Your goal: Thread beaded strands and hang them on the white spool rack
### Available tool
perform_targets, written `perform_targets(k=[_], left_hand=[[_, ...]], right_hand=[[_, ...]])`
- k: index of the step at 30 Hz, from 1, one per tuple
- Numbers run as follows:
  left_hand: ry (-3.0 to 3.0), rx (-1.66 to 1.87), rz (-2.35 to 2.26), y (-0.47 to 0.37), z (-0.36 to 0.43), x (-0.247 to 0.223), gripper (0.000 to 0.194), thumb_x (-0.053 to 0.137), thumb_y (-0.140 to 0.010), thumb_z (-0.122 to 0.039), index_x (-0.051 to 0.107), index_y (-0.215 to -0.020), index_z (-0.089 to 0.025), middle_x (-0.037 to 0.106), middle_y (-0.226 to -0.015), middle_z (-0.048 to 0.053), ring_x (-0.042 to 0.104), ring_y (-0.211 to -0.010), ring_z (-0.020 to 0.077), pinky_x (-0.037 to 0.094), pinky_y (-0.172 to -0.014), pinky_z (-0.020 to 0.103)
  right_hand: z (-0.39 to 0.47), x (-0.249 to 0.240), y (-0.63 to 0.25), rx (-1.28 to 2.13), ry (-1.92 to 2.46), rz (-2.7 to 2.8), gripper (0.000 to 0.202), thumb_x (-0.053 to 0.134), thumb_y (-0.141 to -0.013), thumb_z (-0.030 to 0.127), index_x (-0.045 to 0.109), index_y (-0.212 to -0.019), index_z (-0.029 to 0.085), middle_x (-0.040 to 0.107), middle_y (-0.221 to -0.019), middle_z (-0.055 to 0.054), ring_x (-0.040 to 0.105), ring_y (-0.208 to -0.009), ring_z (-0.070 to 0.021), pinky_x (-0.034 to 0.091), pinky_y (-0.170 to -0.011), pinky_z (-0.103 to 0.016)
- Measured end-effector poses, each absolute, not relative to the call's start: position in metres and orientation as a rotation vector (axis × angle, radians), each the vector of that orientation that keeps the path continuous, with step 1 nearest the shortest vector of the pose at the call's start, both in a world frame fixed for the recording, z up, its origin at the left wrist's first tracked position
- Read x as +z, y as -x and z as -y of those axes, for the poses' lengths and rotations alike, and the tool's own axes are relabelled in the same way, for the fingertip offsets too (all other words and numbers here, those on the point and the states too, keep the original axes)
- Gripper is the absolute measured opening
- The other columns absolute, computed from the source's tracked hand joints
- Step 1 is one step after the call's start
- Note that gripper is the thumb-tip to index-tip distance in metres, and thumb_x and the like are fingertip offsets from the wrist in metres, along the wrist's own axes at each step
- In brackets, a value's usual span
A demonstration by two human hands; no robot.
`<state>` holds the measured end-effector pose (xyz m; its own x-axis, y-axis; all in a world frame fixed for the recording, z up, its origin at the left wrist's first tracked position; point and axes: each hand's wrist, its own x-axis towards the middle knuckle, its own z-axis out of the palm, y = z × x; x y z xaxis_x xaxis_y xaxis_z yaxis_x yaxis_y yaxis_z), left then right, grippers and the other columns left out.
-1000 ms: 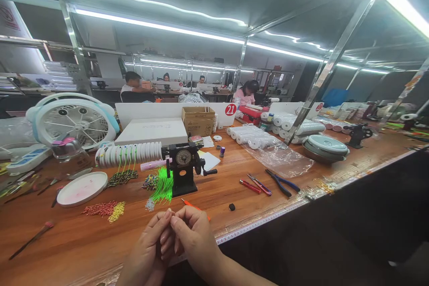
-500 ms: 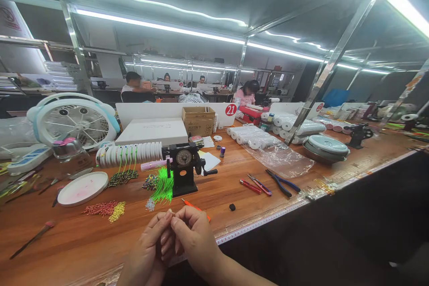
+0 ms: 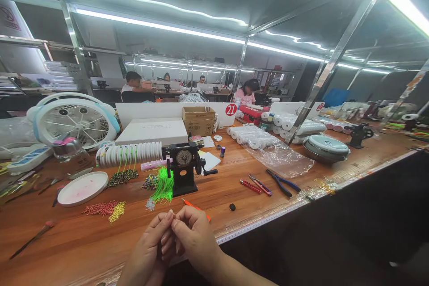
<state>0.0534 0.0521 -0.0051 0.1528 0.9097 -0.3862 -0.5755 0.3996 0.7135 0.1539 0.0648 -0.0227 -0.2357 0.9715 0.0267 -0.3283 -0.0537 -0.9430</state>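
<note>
My left hand (image 3: 150,241) and my right hand (image 3: 196,237) meet at the table's front edge, thumbs and fingertips pressed together. Whatever may be pinched between them is too small to make out. Just behind my right fingers lies an orange tool (image 3: 196,208), partly covered by them. Beyond stands a black hand-cranked winder (image 3: 183,165) with a row of white rings (image 3: 134,154) on its shaft. Bright green strands (image 3: 163,185) lie against its base. Red pieces (image 3: 100,208) and yellow pieces (image 3: 117,211) are heaped to the left of my hands.
A white dish (image 3: 83,189) and a fan (image 3: 77,123) stand at the left. Pliers (image 3: 283,183), snips (image 3: 259,184), a red tool (image 3: 250,186) and a black block (image 3: 232,207) lie at the right. White rolls (image 3: 251,136) are farther back. People sit at benches behind.
</note>
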Motion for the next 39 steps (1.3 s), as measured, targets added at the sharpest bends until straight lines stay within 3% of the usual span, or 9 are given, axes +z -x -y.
perform_targets(k=[10, 15, 20, 27, 34, 39], left_hand=[[-0.441, 1.112, -0.911, -0.0520, -0.0509, -0.0064, 0.032, 0.077, -0.062, -0.036, 0.052, -0.062, -0.016, 0.038, -0.049, -0.006, 0.037, -0.044, 0.0065, 0.035, -0.045, 0.020], [-0.433, 1.121, -0.902, -0.0518, -0.0522, -0.0085, 0.032, 0.077, -0.063, -0.036, 0.052, -0.062, -0.016, 0.036, -0.047, -0.007, 0.033, -0.042, 0.0054, 0.034, -0.044, 0.020], [-0.423, 1.097, -0.901, -0.0514, -0.0518, -0.0090, 0.029, 0.078, -0.062, -0.034, 0.056, -0.067, -0.017, 0.046, -0.053, -0.005, 0.040, -0.045, 0.0067, 0.038, -0.048, 0.021], [-0.424, 1.103, -0.903, -0.0522, -0.0507, -0.0067, 0.033, 0.080, -0.059, -0.036, 0.054, -0.062, -0.017, 0.042, -0.048, -0.006, 0.038, -0.043, 0.0068, 0.037, -0.045, 0.021], [-0.469, 1.114, -0.935, -0.0500, -0.0528, -0.0068, 0.037, 0.079, -0.059, -0.040, 0.050, -0.058, -0.017, 0.039, -0.046, -0.007, 0.037, -0.043, 0.0072, 0.037, -0.043, 0.020], [-0.522, 1.126, -1.015, -0.0473, -0.0554, -0.0018, 0.036, 0.081, -0.056, -0.041, 0.055, -0.062, -0.017, 0.045, -0.049, -0.006, 0.043, -0.047, 0.0078, 0.039, -0.046, 0.018]], right_hand=[[-0.0637, -0.0155, -0.1537, 1.557, 0.846, 1.103, 0.026, 0.058, -0.075, 0.036, 0.046, -0.069, 0.013, 0.060, -0.054, -0.004, 0.052, -0.040, -0.0096, 0.039, -0.040, -0.018], [-0.0644, -0.0191, -0.1529, 1.561, 0.825, 1.106, 0.023, 0.056, -0.076, 0.034, 0.045, -0.071, 0.014, 0.060, -0.054, -0.004, 0.052, -0.040, -0.0106, 0.040, -0.039, -0.019], [-0.0657, -0.0215, -0.1536, 1.568, 0.821, 1.112, 0.022, 0.055, -0.076, 0.033, 0.044, -0.071, 0.014, 0.058, -0.052, -0.002, 0.051, -0.039, -0.0100, 0.040, -0.040, -0.019], [-0.0670, -0.0223, -0.1549, 1.537, 0.864, 1.144, 0.025, 0.056, -0.075, 0.035, 0.046, -0.070, 0.014, 0.058, -0.054, -0.002, 0.053, -0.042, -0.0102, 0.040, -0.041, -0.019], [-0.0686, -0.0230, -0.1547, 1.501, 0.916, 1.186, 0.024, 0.055, -0.076, 0.035, 0.047, -0.069, 0.014, 0.051, -0.048, 0.001, 0.045, -0.039, -0.0081, 0.033, -0.039, -0.017], [-0.0715, -0.0222, -0.1560, 1.426, 0.939, 1.237, 0.017, 0.052, -0.077, 0.027, 0.045, -0.067, 0.015, 0.048, -0.047, 0.003, 0.036, -0.038, -0.0057, 0.028, -0.040, -0.018]])
